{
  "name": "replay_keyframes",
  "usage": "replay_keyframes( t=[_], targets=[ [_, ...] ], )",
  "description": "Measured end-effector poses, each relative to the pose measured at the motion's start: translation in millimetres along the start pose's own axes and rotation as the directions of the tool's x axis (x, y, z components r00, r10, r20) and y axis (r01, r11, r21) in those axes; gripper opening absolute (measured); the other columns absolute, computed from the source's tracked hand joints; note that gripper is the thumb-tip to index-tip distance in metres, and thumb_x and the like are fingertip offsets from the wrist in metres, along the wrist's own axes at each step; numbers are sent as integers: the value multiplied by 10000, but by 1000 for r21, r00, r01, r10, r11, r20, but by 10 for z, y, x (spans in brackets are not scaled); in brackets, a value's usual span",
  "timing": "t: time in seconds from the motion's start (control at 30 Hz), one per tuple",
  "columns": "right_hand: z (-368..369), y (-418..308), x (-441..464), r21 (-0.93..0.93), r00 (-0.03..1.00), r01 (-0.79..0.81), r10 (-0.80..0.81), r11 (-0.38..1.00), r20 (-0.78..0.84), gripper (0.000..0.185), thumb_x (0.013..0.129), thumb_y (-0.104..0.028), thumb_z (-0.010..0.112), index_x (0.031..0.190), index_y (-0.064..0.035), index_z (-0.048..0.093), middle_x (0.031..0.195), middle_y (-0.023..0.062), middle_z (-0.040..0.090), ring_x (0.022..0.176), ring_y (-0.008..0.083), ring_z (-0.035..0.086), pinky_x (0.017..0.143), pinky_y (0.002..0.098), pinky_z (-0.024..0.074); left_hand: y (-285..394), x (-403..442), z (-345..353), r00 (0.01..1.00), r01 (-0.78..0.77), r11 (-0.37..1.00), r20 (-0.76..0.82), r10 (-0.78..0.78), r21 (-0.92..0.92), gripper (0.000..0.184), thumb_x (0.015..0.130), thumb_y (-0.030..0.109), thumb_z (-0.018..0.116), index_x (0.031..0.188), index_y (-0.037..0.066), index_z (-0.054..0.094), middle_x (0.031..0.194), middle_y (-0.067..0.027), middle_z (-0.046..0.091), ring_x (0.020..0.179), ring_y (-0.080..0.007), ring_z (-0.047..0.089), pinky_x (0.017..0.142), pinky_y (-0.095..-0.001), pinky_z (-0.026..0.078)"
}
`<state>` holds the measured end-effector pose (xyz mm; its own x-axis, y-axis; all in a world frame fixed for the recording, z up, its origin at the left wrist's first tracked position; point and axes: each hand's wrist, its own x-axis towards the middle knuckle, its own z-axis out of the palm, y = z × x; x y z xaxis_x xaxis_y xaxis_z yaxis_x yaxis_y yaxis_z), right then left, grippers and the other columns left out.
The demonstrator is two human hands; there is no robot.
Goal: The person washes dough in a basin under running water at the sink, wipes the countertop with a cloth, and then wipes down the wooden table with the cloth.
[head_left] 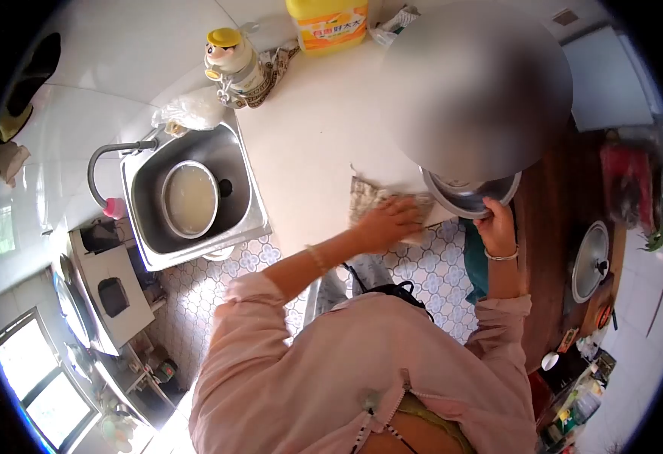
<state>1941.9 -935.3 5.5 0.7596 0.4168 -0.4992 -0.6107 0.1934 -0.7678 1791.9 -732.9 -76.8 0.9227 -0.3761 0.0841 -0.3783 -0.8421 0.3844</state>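
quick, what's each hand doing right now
Left hand: open, resting on the patterned cloth.
Right hand: closed on the rim of the metal bowl.

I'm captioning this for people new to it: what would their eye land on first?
Probably the round pan of cloudy liquid in the metal sink, at left. Next, the left hand on a patterned cloth at the edge of the counter and the right hand gripping a metal bowl, partly hidden by a grey blur.

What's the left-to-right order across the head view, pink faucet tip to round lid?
Pink faucet tip → bowl of cloudy liquid in the sink → left hand on patterned cloth → metal basin gripped by right hand → round lid.
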Motion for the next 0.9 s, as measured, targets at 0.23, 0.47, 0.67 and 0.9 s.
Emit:
replay_keyframes(
  t=[0.23, 0.47, 0.67, 0.9],
  targets=[
    [241, 280, 366, -453, 969, 165, -57, 876, 242, 149, 785, -133, 546, 899, -36, 549, 755, 37, 542, 625, 107, 544, 476, 225, 479, -1985, -1062, -695, 681, 711, 698, -325, -656, 80, 366, 855, 224, 369, 1183, 73, 427, 1248, -150, 383, 1190, -307, 301, 959, -430, 242],
    [1217, 602, 972, -239, 943, -173, 231, 956, 242, 268, 681, -97, 554, 893, 63, 516, 705, 91, 545, 513, 172, 563, 385, 275, 482, -901, -1056, -248, 805, 562, 809, -340, -487, 172, 370, 802, 130, 437, 1147, -3, 438, 1242, -180, 365, 1178, -362, 301, 972, -473, 234],
    [1578, 954, 1321, -277, 916, -169, 254, 946, 311, 399, 676, -100, 552, 1015, 65, 422, 781, 140, 549, 549, 196, 594, 381, 285, 502, 367, -441, -100, 910, 395, 915, 100, -402, 86, 387, 793, 191, 453, 1172, 111, 459, 1288, -116, 354, 1247, -316, 228, 996, -461, 202],
    [1620, 817, 1309, -477, 898, -182, 343, 860, 275, 452, 722, -218, 582, 1074, 22, 431, 871, 129, 555, 714, 215, 615, 497, 316, 529, 72, 496, 17, 947, 310, 949, 67, -313, 59, 347, 782, 198, 478, 1111, 88, 486, 1109, -120, 478, 1150, -314, 347, 975, -463, 239]
  ],
)
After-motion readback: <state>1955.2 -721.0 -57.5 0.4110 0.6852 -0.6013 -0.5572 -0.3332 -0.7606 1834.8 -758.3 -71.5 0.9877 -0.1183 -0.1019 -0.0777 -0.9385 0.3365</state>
